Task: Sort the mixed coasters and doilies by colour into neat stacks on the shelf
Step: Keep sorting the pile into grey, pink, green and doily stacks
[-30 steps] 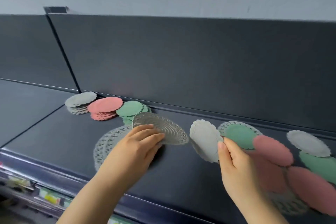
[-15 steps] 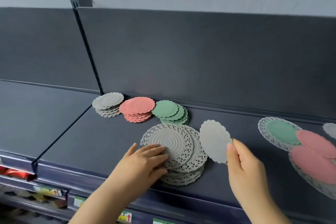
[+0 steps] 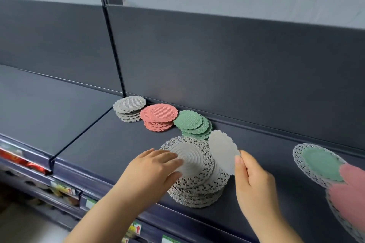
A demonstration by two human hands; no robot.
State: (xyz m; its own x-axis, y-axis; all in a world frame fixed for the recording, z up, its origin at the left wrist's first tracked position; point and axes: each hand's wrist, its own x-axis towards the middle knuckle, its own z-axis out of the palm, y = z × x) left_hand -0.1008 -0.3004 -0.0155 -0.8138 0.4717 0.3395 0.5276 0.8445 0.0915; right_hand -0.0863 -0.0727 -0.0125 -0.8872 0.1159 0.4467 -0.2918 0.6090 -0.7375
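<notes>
A stack of grey lace doilies (image 3: pixel 199 185) lies near the front of the dark shelf (image 3: pixel 110 144). My left hand (image 3: pixel 156 171) rests flat on the top doily, fingers straight. My right hand (image 3: pixel 250 179) pinches a plain grey scalloped coaster (image 3: pixel 223 151) by its edge and holds it tilted just right of the doily stack. Behind, along the back panel, stand three sorted stacks: grey coasters (image 3: pixel 129 107), pink coasters (image 3: pixel 159 116) and green coasters (image 3: pixel 193 124).
At the right edge lies a mixed pile: a lace doily (image 3: pixel 300 161) with a green coaster (image 3: pixel 322 163) on it and pink coasters (image 3: pixel 349 189) over more doilies. A thin divider (image 3: pixel 79 136) splits the shelf. Price labels (image 3: pixel 136 229) line the front rail.
The view has swung left, so the mixed pile slid toward the right edge. My left hand laid the doily on the lace stack and stays on it. The grey coaster came closer to that stack.
</notes>
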